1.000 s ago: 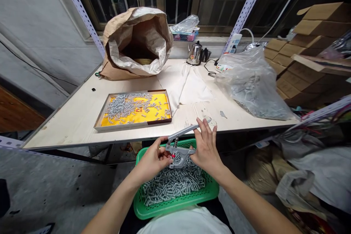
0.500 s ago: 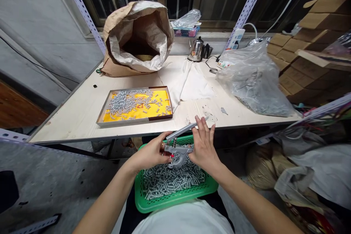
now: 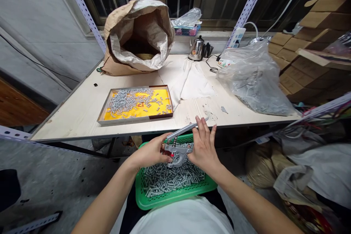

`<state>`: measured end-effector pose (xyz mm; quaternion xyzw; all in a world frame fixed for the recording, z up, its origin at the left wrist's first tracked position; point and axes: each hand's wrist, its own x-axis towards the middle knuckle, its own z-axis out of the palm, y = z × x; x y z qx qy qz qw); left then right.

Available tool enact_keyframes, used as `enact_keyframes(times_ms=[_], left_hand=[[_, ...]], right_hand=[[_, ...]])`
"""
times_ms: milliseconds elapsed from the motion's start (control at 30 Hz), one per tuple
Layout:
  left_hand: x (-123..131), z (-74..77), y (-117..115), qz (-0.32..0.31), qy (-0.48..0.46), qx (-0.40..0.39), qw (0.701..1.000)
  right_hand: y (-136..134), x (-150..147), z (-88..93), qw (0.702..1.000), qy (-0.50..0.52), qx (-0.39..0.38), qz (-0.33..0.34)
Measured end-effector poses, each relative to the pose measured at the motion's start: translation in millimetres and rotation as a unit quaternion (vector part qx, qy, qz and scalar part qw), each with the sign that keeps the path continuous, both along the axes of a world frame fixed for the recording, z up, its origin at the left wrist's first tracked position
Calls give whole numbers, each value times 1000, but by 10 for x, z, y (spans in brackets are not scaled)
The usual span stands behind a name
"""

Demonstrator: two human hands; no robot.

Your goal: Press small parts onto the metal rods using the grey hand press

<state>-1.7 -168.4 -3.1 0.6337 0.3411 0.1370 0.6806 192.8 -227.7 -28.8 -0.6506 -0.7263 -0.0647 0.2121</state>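
Between my two hands is a grey plier-like hand tool point(image 3: 179, 157) with a coil spring point(image 3: 174, 141) and a small red part near its left end. My left hand point(image 3: 155, 150) grips that left end, thumb below and fingers above. My right hand point(image 3: 205, 146) holds the other side, its fingers over the upper handle and its thumb at the lower body. The two handles stand apart. Right below the tool is a green plastic basket point(image 3: 153, 203) on my lap, filled with small metal springs point(image 3: 175, 181).
On the table point(image 3: 68, 117), a shallow box point(image 3: 134, 120) with a yellow bottom holds many small metal pieces. Behind it stands a large paper sack point(image 3: 117, 58). A kettle point(image 3: 196, 49), a white cloth point(image 3: 194, 84) and a clear plastic bag point(image 3: 255, 84) lie further right, near stacked cardboard boxes point(image 3: 309, 62).
Almost nothing differs. Both hands keep their hold on the tool in the same place, and the view has shifted very slightly.
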Motion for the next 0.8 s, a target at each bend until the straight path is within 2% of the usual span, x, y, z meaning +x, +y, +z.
enact_keyframes(times_ms=[200,400,533,633,800], left_hand=[[5,-7,-76,43,-13,-69,997],[-51,-7,-107,101,-31,-103,989],[-113,54,-122,111,-62,-128,984],[-181,79,-142,179,-65,-102,976],[-198,27,-194,303,-43,-79,949]], right_hand=[[-2,20,-7,1000,6,3,-11],[36,8,34,999,11,36,-9],[86,34,41,997,12,69,27],[151,97,35,995,-12,76,63],[333,185,40,986,-135,-39,91]])
